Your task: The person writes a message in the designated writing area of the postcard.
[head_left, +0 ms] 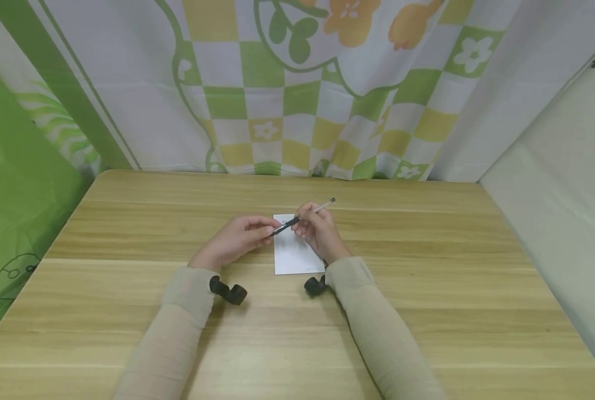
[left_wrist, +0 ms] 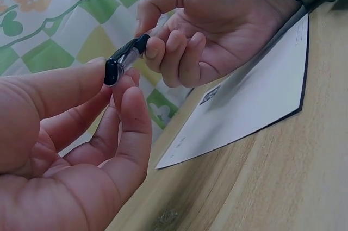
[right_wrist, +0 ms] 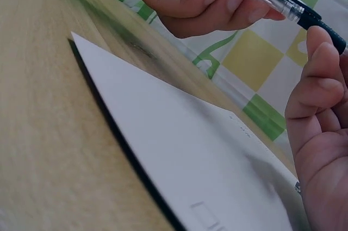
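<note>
A capped pen with a clear barrel and black grip is held slantwise above the white notepad. My left hand pinches its capped end between thumb and fingers. Around the barrel, nearer the middle, curl the fingers of my right hand. In the left wrist view the clear cap with its black clip still covers the tip. The right wrist view shows the black grip just past the cap. Beneath both hands the notepad lies flat, with small print along its edges.
The notepad rests on a wooden table. A checked, flowered curtain hangs behind the far edge. Green cloth stands at the left, and a pale wall at the right. Black wrist cameras sit on both sleeves.
</note>
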Motion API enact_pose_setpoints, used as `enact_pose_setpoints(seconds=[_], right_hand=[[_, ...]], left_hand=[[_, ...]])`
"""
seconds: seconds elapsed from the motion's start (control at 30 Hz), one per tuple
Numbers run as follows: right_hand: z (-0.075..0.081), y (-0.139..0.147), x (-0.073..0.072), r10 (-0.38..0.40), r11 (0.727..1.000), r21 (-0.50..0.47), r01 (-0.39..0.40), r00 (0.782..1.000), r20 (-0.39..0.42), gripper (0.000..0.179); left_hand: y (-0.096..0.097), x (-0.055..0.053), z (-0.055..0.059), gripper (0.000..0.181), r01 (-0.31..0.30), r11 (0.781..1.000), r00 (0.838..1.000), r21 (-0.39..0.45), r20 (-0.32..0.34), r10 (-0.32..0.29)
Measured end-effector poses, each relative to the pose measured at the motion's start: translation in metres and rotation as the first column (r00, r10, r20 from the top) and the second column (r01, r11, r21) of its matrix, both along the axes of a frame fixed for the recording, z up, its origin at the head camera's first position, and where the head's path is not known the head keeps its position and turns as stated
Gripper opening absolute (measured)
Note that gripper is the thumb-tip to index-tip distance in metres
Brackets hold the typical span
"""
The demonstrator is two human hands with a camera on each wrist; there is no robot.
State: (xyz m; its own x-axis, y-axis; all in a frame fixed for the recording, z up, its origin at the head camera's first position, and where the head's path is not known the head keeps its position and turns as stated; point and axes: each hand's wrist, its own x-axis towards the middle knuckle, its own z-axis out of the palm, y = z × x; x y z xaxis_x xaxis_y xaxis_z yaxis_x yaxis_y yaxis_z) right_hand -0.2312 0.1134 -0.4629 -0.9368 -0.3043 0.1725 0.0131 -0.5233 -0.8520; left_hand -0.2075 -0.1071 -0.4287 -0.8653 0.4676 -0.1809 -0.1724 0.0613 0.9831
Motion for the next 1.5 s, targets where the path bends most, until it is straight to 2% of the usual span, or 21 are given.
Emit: enact_pose_setpoints(seconds=[0.17,0.33,0.6,0.83,1.17,1.33,1.5], right_hand=[[0.0010,0.0006,-0.0001,0.020,0.999,-0.025,-0.019,1.000,0.003,0.020],[0.0016,0.0009,-0.0002,0.045,0.998,-0.051,-0.045,0.999,-0.004,0.022],[0.0018,0.0028,-0.0003,0.078,0.993,-0.084,-0.079,0.997,-0.011,0.026],[0.0037,0.0021,0.0019,0.111,0.989,-0.092,-0.113,0.993,-0.030,0.022],[0.0040,0.0043,-0.0018,0.144,0.983,-0.111,-0.148,0.988,-0.051,0.027],[0.0041,0.0051,-0.0014,0.132,0.985,-0.103,-0.137,0.990,-0.046,0.025],[0.0019,0.0034,0.0041,0.136,0.987,-0.079,-0.137,0.991,-0.015,0.023]], left_hand=[[0.0023,-0.0011,-0.0015,0.035,-0.019,0.996,0.999,0.087,0.047,0.015],[0.0037,-0.0010,-0.0017,0.034,-0.053,0.993,0.997,0.108,0.067,0.045],[0.0050,0.0005,-0.0008,0.034,-0.065,0.989,0.995,0.136,0.078,0.055],[0.0041,0.0020,0.0012,0.032,-0.095,0.979,0.992,0.180,0.105,0.077],[0.0038,-0.0002,0.0019,0.025,-0.122,0.963,0.986,0.242,0.137,0.090],[0.0044,-0.0019,0.0004,0.030,-0.132,0.962,0.986,0.238,0.130,0.103],[0.0035,0.0000,-0.0027,0.037,-0.180,0.963,0.979,0.201,0.136,0.155]])
